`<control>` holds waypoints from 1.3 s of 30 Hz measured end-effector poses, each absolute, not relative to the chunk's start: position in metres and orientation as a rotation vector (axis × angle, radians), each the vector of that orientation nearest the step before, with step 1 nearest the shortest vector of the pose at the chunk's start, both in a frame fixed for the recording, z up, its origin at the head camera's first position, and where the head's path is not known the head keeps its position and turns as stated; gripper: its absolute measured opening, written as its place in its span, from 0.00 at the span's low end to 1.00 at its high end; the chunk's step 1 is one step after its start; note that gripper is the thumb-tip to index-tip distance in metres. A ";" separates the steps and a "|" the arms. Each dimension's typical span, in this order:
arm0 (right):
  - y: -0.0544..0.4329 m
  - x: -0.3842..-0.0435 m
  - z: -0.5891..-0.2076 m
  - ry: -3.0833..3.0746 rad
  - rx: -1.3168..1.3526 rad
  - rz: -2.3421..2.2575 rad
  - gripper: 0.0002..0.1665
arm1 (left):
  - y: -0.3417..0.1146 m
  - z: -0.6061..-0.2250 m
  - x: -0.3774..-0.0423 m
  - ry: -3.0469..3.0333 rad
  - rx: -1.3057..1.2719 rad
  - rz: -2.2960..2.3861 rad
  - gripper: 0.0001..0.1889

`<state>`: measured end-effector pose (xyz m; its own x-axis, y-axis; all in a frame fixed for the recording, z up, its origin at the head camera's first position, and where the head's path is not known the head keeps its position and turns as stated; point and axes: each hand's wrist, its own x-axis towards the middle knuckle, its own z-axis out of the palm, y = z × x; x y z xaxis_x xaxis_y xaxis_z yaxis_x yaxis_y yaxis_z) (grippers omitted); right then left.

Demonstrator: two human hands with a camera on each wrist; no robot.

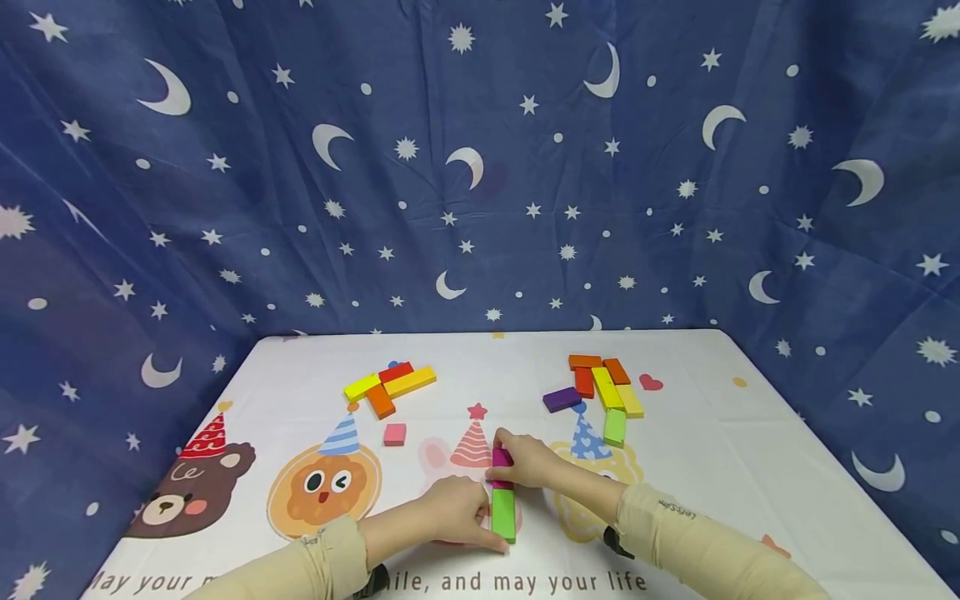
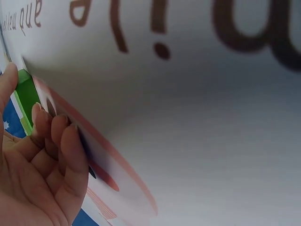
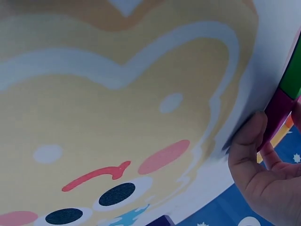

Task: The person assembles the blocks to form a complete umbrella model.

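Note:
In the head view a magenta block and a green block lie end to end in a line on the tablecloth. My right hand grips the magenta block between thumb and fingers, covering part of it. At the near end of the green block is the thumb of my left hand, with its curled fingers along the block's left side. The left wrist view shows that thumb against the end of the green block. From the right wrist, the magenta block meets the green one end to end.
A pink block lies alone left of the hands. Farther back left sits a cluster with a yellow block and an orange block. At back right are a purple block, a light green block and several others.

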<state>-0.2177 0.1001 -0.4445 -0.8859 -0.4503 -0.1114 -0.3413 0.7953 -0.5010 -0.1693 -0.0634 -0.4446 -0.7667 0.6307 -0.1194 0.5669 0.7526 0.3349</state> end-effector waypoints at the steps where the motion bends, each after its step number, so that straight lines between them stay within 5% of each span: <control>1: 0.100 -0.218 -0.444 2.759 -0.622 -0.708 0.19 | -0.063 -0.445 -0.170 2.725 0.924 0.419 0.31; 27: 0.102 -0.215 -0.447 2.734 -0.632 -0.776 0.20 | -0.060 -0.448 -0.170 2.728 0.914 0.464 0.23; 33: 0.118 -0.226 -0.437 2.663 -0.634 -0.768 0.29 | -0.063 -0.447 -0.173 2.734 0.867 0.564 0.25; 39: 0.145 -0.245 -0.432 2.756 -0.562 -0.790 0.25 | -0.066 -0.446 -0.178 2.816 0.877 0.791 0.18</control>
